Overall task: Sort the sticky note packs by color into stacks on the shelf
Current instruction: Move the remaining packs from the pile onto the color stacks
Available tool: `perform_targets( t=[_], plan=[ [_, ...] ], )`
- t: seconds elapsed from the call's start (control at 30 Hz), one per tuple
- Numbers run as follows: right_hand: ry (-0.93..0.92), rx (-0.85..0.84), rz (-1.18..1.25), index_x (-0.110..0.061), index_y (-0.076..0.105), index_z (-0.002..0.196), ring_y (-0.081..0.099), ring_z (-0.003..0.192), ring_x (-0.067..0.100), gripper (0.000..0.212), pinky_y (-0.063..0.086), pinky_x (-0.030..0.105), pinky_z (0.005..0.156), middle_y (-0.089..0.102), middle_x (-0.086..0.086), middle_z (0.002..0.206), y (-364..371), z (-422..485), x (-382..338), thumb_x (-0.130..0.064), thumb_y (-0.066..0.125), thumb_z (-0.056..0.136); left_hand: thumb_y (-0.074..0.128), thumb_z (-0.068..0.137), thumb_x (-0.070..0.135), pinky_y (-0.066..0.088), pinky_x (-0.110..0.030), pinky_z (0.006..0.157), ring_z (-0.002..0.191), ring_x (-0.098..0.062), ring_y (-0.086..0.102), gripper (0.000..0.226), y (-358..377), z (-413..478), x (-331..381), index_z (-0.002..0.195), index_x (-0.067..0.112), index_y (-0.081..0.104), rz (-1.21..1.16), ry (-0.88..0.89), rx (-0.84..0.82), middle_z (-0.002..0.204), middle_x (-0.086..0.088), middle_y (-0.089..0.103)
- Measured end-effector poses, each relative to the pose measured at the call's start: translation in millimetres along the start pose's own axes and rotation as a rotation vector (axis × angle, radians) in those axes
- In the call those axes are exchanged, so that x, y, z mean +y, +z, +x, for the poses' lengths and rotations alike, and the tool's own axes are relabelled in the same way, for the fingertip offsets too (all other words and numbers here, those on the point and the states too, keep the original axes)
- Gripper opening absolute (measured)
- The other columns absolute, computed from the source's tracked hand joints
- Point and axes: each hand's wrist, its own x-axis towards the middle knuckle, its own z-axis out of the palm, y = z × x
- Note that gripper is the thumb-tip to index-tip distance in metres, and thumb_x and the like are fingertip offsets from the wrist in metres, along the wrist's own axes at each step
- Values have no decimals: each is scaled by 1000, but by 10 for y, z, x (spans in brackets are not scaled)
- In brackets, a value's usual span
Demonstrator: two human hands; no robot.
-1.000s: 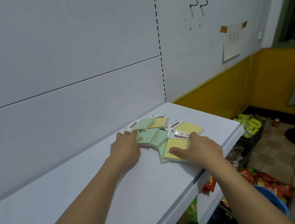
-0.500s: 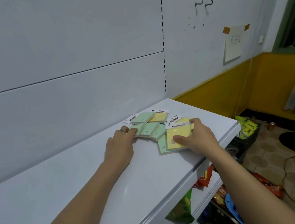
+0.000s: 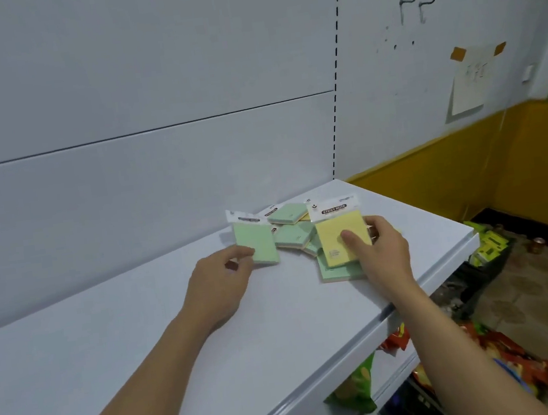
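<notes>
Pile (image 3: 295, 235) half hidden: left hand (image 3: 219, 283) holds green pack (image 3: 258, 249), right hand (image 3: 385, 255) yellow pack (image 3: 333, 241).

The shelf (image 3: 188, 366) looks smooth, faintly glossy white; the paper sticky note packs (image 3: 295, 235) look matt.

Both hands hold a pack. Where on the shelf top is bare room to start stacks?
Widest: the shelf top left of the left hand, from back panel to front edge. Also bare just in front of the loose pile. Crowded: that pile, between the green pack and the yellow pack in the right hand.
</notes>
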Motion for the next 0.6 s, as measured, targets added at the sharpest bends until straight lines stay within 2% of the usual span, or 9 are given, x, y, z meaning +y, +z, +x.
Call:
perform_targets(
  t=[0.1, 0.2, 0.27, 0.33, 0.4, 0.47, 0.53, 0.6],
  plan=[
    [-82, -172, -35, -20, 57, 119, 58, 91, 12, 34, 41, 17, 65, 63, -6, 102, -28, -24, 8, -34, 64, 89, 64, 87, 30, 46, -20, 65, 71, -9, 63, 10, 41, 19, -7, 78, 32, 70, -130, -27, 72, 81, 13, 69],
    [-90, -301, -17, -25, 57, 116, 60, 93, 10, 32, 43, 19, 68, 63, -8, 101, -49, -40, 14, -28, 68, 87, 69, 82, 15, 42, -10, 63, 65, -3, 55, 19, 28, 29, -55, 85, 34, 69, -146, -8, 105, 79, 9, 66],
    [-71, -282, 68, -22, 56, 115, 61, 90, 9, 32, 45, 20, 67, 63, -6, 97, -59, -38, 16, -23, 70, 86, 67, 82, 12, 44, -18, 65, 64, -4, 53, 22, 12, 48, -67, 88, 33, 69, -197, -35, 104, 82, 6, 66],
    [-70, -237, 123, -22, 54, 118, 59, 85, 5, 36, 44, 20, 66, 61, -3, 96, -76, -29, 17, -20, 70, 86, 68, 82, 15, 45, -26, 63, 64, -9, 50, 15, 17, 57, -66, 85, 30, 71, -255, -61, 103, 77, 1, 62],
    [-61, -211, 176, -21, 54, 120, 60, 87, 6, 39, 49, 23, 72, 63, -2, 98, -88, -14, 26, -17, 71, 85, 72, 81, 20, 43, -25, 61, 61, -11, 45, 7, 27, 64, -64, 81, 27, 70, -301, -71, 84, 69, 0, 53],
    [-46, -185, 223, -20, 59, 114, 64, 91, 10, 33, 55, 31, 78, 66, -5, 99, -97, -5, 36, -15, 72, 84, 74, 80, 16, 45, -30, 63, 60, -14, 46, 11, 22, 78, -86, 80, 26, 68, -326, -71, 68, 70, -2, 54],
    [-35, -138, 266, -22, 62, 101, 66, 91, 16, 26, 56, 36, 79, 68, -5, 96, -104, -7, 44, -12, 74, 81, 73, 80, 8, 51, -40, 65, 62, -19, 52, 26, 0, 86, -87, 90, 30, 63, -391, -81, 51, 82, -10, 60],
    [-29, -92, 292, -26, 58, 91, 66, 89, 18, 25, 57, 38, 79, 68, -5, 92, -102, -9, 38, -12, 76, 80, 71, 81, 2, 53, -38, 66, 65, -21, 57, 49, -10, 92, -80, 115, 33, 54, -468, -103, 14, 86, -12, 59]
  ],
)
